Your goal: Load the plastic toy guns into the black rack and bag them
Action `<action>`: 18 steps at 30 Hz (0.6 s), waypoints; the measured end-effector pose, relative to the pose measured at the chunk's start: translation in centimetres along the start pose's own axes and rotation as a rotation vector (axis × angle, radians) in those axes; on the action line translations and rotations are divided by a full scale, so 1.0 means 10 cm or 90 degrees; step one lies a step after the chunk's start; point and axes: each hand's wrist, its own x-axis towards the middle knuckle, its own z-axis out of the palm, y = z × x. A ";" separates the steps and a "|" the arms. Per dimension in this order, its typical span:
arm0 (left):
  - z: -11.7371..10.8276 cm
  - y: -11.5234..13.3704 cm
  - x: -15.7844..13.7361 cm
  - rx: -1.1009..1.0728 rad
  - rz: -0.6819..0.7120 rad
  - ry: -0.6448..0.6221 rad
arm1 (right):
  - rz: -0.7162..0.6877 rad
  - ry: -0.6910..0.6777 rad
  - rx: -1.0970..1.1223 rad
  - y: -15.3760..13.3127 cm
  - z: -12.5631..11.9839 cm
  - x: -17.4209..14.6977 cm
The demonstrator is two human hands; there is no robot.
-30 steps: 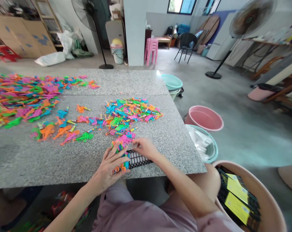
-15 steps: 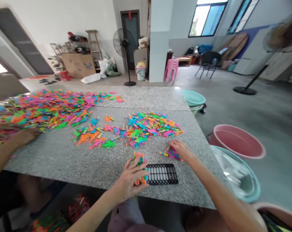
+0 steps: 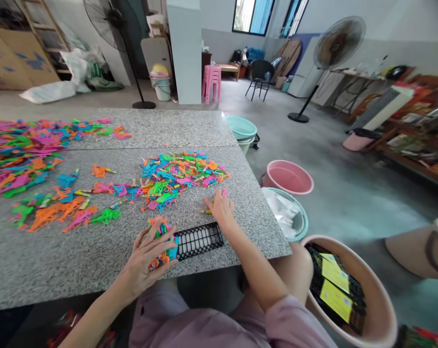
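My left hand (image 3: 146,253) spans the left end of a black latticed plastic basket (image 3: 199,240), its fingers spread and curved over a packed bunch of colourful toy guns (image 3: 163,258). The basket's right part shows its bare lattice. To the right and slightly farther off, my right hand (image 3: 221,210) is bent down over a few toy guns (image 3: 205,211), mostly hidden under the palm and fingers. Just beyond both hands lies a loose heap of small plastic toy guns (image 3: 182,176) in orange, green, blue and pink.
More toy guns (image 3: 26,150) are piled at the left of the speckled stone table (image 3: 106,256). Right of the table edge stand a pink tub (image 3: 305,186), a teal basin (image 3: 301,227) with plastic bags, and a peach tub (image 3: 381,309) holding black baskets and yellow cards.
The head view has swung right, so the co-worker's arms at the left are out of sight. My right hand is still over its small bunch; my left remains at the basket's left end.
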 end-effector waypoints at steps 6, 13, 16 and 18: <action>0.02 -0.01 -0.02 -0.008 -0.018 -0.011 | 0.055 -0.042 0.039 0.01 -0.14 0.18; 0.00 0.01 0.01 -0.039 -0.024 -0.002 | 0.050 -0.151 0.551 0.52 -0.16 -0.25; -0.01 0.01 0.00 -0.053 -0.040 -0.012 | -0.017 -0.266 0.693 0.54 -0.04 -0.53; -0.03 0.01 0.00 -0.060 -0.050 -0.026 | -0.040 -0.319 0.707 0.50 0.05 -0.66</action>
